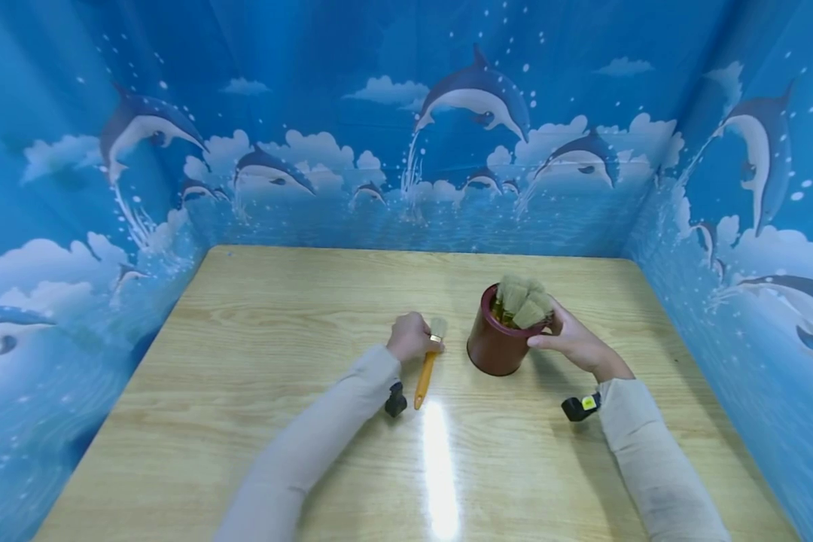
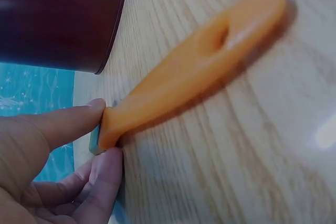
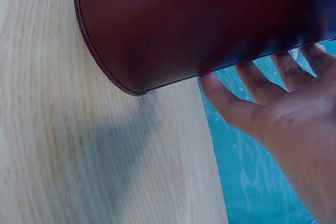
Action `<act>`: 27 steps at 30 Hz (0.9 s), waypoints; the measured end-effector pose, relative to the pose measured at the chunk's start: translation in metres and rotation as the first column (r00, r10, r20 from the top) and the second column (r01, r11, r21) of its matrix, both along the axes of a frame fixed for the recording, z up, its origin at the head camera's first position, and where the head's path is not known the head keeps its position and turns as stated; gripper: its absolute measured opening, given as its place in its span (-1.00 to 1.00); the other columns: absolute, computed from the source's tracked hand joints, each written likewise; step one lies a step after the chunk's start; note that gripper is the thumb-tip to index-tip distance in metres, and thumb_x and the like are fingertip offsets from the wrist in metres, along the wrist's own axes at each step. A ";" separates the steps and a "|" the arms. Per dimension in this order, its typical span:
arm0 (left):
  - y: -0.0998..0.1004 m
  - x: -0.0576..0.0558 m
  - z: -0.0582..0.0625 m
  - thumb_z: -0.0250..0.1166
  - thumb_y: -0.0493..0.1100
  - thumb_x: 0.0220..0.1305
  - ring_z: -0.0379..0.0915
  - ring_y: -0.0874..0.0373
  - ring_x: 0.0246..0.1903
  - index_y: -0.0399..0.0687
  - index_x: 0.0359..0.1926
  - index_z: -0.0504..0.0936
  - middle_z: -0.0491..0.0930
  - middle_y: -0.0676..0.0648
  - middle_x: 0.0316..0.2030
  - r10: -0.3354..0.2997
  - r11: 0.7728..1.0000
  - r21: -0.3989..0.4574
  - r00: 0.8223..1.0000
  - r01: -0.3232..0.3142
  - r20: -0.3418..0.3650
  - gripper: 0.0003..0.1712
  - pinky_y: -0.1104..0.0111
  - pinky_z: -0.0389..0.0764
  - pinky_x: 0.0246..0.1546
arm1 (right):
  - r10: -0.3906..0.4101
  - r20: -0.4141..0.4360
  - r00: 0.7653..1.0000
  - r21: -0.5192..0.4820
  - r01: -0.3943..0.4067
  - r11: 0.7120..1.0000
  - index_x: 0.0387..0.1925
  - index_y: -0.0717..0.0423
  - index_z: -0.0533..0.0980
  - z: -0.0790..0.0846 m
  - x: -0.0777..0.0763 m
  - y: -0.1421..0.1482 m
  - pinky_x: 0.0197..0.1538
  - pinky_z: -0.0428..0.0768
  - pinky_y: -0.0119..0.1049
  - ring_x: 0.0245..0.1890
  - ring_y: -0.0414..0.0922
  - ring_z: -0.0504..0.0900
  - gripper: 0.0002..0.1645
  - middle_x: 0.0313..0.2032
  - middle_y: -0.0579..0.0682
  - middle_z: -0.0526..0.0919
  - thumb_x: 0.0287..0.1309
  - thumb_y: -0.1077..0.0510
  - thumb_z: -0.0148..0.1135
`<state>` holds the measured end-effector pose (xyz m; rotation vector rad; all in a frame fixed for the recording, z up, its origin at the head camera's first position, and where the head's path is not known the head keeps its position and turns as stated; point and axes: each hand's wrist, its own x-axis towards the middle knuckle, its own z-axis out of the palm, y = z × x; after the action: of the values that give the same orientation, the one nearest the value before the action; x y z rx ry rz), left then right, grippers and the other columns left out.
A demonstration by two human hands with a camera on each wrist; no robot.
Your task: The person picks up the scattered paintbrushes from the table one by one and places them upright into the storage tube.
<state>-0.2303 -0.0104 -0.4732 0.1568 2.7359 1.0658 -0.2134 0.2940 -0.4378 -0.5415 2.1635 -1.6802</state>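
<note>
A paintbrush (image 1: 424, 382) with an orange handle and pale bristles lies on the wooden table, bristles pointing away from me. My left hand (image 1: 409, 337) pinches it near the metal band, between thumb and fingers; the left wrist view shows the handle (image 2: 189, 66) with a hole near its end. To the right stands a brown cylindrical container (image 1: 493, 348), upright, packed with several paintbrushes (image 1: 523, 299), bristles up. My right hand (image 1: 574, 340) holds this container at its right side near the rim, its fingers (image 3: 228, 98) against the wall in the right wrist view.
The light wooden table (image 1: 278, 301) extends around both hands. A blue dolphin-print curtain (image 1: 352, 135) encloses its back and sides. Light glares off the tabletop in front of the paintbrush.
</note>
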 end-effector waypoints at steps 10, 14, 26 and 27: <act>-0.015 -0.001 0.002 0.53 -0.19 -0.03 0.46 0.24 -0.62 -0.19 -0.50 0.65 0.61 -0.01 -0.57 -0.002 0.990 0.139 0.988 -0.019 0.155 -0.79 0.48 0.48 -0.56 | 0.002 0.000 1.000 0.001 -0.002 1.000 0.51 -0.03 -0.21 -0.001 0.000 -0.001 0.14 0.31 -0.59 0.43 0.17 -0.09 0.07 0.48 0.17 -0.13 0.20 0.29 0.24; -0.023 -0.002 0.006 0.51 -0.23 0.00 0.53 0.24 -0.58 -0.22 -0.43 0.67 0.64 -0.06 -0.45 0.014 0.977 0.206 0.978 -0.058 0.210 -0.81 0.45 0.61 -0.51 | 0.000 0.001 1.000 0.015 0.000 1.000 0.52 -0.03 -0.22 -0.001 -0.001 0.000 0.15 0.29 -0.62 0.44 0.16 -0.11 0.07 0.49 0.15 -0.15 0.21 0.28 0.23; -0.038 -0.021 0.054 0.44 -0.25 0.09 0.67 0.02 -0.37 -0.23 -0.31 0.63 0.64 -0.15 -0.35 0.046 0.942 0.315 0.973 -0.118 0.227 -0.82 0.20 0.68 -0.22 | 0.021 -0.002 1.000 0.013 -0.021 1.000 0.52 -0.09 -0.24 0.000 -0.002 0.001 0.16 0.25 -0.65 0.45 0.15 -0.14 0.06 0.50 0.13 -0.19 0.24 0.29 0.19; -0.038 -0.022 0.059 0.43 -0.25 0.10 0.67 0.04 -0.37 -0.24 -0.30 0.63 0.64 -0.16 -0.34 0.040 0.938 0.329 0.975 -0.112 0.218 -0.82 0.22 0.69 -0.23 | 0.022 -0.004 1.000 0.015 -0.022 1.000 0.52 -0.09 -0.25 0.000 -0.002 0.001 0.16 0.25 -0.65 0.45 0.16 -0.14 0.06 0.50 0.13 -0.19 0.24 0.29 0.19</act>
<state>-0.2528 -0.0488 -0.4146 -0.0121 2.3711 1.4810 -0.2152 0.2946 -0.4378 -0.5627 2.1636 -1.6515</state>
